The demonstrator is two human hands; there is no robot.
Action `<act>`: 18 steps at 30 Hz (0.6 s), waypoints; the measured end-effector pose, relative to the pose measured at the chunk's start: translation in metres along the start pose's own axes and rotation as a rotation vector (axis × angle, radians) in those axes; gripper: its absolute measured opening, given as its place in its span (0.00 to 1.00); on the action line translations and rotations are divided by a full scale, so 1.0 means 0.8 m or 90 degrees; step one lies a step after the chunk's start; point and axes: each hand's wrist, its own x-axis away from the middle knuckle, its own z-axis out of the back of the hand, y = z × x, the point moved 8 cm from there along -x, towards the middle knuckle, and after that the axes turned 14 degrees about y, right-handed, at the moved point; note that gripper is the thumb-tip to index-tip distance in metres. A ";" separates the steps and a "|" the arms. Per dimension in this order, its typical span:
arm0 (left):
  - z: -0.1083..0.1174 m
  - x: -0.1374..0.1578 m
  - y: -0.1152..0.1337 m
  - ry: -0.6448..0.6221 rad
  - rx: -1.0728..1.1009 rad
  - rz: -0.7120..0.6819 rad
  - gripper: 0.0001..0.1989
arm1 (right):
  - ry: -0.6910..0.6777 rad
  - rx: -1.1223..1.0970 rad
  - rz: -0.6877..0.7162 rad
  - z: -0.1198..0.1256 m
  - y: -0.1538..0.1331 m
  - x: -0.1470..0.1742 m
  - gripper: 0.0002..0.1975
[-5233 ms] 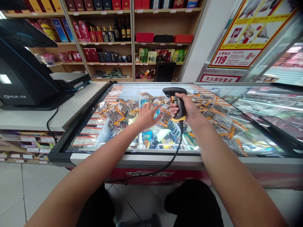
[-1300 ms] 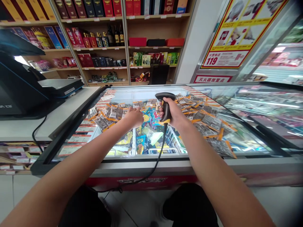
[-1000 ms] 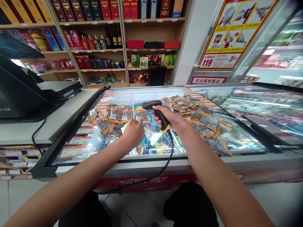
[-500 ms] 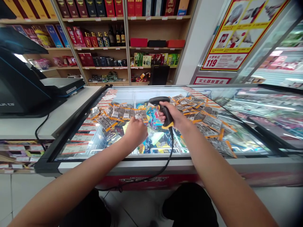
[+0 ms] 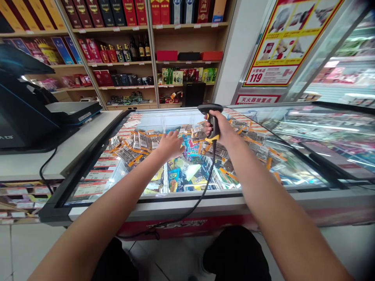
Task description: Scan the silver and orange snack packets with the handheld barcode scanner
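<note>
My right hand (image 5: 224,127) is wrapped round the grip of a black and yellow barcode scanner (image 5: 215,124), held above the glass top of a chest freezer (image 5: 222,195). From the grip a black cable (image 5: 202,193) hangs down over the freezer's front edge. Over the glass, left of the scanner, my left hand (image 5: 172,146) has its fingers spread and holds nothing. Small silver packets with orange edges (image 5: 129,153) lie in a pile by its left side. More such packets (image 5: 256,136) are scattered to the right, partly hidden by my right arm.
At left a counter (image 5: 88,136) carries a dark checkout machine (image 5: 23,105) and a scale (image 5: 73,111). Behind the freezer stand shelves (image 5: 190,26) of boxes and bottles. A fire-safety poster (image 5: 281,50) hangs at right. Colourful packages (image 5: 191,171) show through the glass.
My left hand has gone from a closed fist to spread fingers. The scanner in my right hand has moved up and slightly right. Several packets now lie between the two hands.
</note>
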 end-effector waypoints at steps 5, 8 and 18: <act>-0.047 -0.044 0.010 -0.057 0.051 -0.009 0.29 | 0.028 -0.013 -0.011 0.007 0.021 0.007 0.12; -0.054 -0.052 0.010 -0.060 0.062 0.003 0.32 | 0.044 -0.011 -0.033 0.008 0.030 0.004 0.11; 0.002 0.053 0.068 -0.020 -0.067 -0.156 0.37 | -0.075 0.235 -0.132 -0.003 0.043 0.036 0.14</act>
